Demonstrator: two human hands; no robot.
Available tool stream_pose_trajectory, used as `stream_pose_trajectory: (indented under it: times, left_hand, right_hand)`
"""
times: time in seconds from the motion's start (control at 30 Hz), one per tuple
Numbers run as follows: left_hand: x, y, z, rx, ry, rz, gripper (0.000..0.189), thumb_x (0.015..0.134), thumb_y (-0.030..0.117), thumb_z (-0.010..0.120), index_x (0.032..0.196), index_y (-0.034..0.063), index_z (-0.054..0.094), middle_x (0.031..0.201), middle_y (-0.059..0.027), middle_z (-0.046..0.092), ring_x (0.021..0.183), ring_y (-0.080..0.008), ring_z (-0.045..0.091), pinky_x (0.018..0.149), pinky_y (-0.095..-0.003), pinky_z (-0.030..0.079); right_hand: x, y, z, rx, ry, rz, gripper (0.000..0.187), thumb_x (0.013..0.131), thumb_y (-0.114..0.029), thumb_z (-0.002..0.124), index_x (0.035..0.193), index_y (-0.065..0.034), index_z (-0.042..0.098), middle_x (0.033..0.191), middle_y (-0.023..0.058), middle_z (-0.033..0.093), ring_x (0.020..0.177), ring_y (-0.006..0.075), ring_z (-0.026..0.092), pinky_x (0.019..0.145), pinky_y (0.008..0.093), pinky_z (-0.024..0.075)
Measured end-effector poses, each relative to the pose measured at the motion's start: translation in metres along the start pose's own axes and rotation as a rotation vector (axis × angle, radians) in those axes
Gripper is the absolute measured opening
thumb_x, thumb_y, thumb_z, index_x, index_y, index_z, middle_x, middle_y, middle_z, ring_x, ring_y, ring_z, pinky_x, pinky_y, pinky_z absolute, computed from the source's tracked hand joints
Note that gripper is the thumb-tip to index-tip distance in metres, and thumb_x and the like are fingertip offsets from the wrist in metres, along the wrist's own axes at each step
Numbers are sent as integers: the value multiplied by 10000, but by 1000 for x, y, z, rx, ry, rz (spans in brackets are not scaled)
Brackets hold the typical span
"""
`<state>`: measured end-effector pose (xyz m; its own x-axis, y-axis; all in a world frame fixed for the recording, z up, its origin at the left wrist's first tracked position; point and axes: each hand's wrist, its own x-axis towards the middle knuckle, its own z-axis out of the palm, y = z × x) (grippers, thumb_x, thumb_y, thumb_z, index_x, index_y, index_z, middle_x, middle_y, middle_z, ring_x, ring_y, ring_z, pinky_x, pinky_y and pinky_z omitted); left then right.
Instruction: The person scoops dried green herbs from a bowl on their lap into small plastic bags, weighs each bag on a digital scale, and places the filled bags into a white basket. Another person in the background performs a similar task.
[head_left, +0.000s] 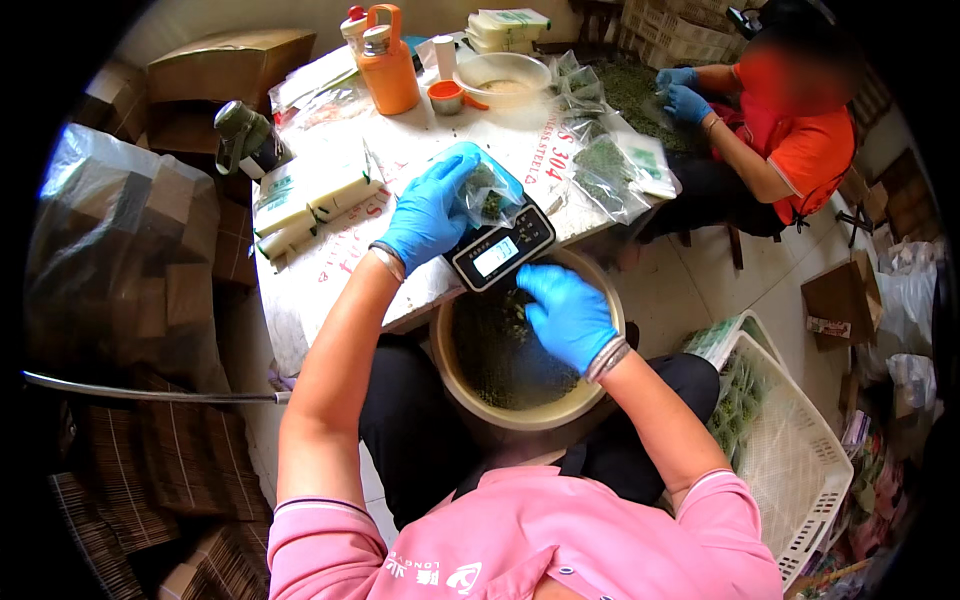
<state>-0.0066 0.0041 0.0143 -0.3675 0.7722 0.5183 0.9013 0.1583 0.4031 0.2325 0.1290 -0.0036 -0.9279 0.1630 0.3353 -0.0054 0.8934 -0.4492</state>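
On a digital scale (496, 253) with a lit display, at the table's near edge, my left hand (431, 206) in a blue glove grips a clear plastic bag (487, 191) holding some dried green plant material. Over a round cream basin (450, 367) at my lap hovers my right hand (568, 311), also gloved, its fingers bent; whether anything is between its fingertips cannot be told. Dark green loose material (502, 360) lies in the basin. Filled clear bags (604, 165) rest on the table to the right of the scale.
Stacks of flat bags (319, 196), an orange bottle (390, 75), a measuring cup (448, 97) and a bowl (502, 71) stand on the table (300, 300). A co-worker in an orange shirt (814, 154) sits at the right. A white plastic crate (795, 450) holds filled bags.
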Motion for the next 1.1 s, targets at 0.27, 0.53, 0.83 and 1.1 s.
stream_pose_trajectory:
  times: [0.27, 0.53, 0.83, 1.1]
  left_hand:
    - [18, 8, 10, 50, -32, 53, 487, 764, 32, 656, 1245, 101, 627, 1260, -179, 589, 1141, -385, 582, 976, -411, 490]
    - [-6, 26, -7, 48, 6, -22, 632, 746, -68, 621, 1354, 95, 569, 1390, -214, 535, 1257, -395, 536, 1067, -407, 443]
    - [-130, 127, 53, -631, -216, -314, 778, 807, -11, 680, 1516, 54, 366, 1369, -147, 584, 1226, -264, 588, 1061, -340, 435]
    - [-139, 114, 51, -283, -575, -399, 728, 864, 54, 598, 1536, 134, 330, 1108, -232, 674, 972, -381, 677, 850, -419, 534]
  right_hand:
    - [134, 19, 40, -157, 213, 69, 114, 810, -155, 665, 904, -92, 683, 1099, 126, 616, 1014, 349, 577, 838, 464, 510]
    - [10, 25, 27, -62, 144, 56, 83, 832, -174, 640, 861, -105, 677, 1100, 175, 663, 917, 365, 641, 759, 456, 537]
    - [-46, -5, 48, 349, -99, 424, 194, 892, -267, 622, 975, -101, 679, 891, 214, 679, 819, 432, 649, 712, 511, 517]
    - [-50, -5, 52, 472, -428, 369, 330, 850, -321, 690, 1020, -38, 665, 977, 229, 685, 917, 417, 655, 795, 471, 524]
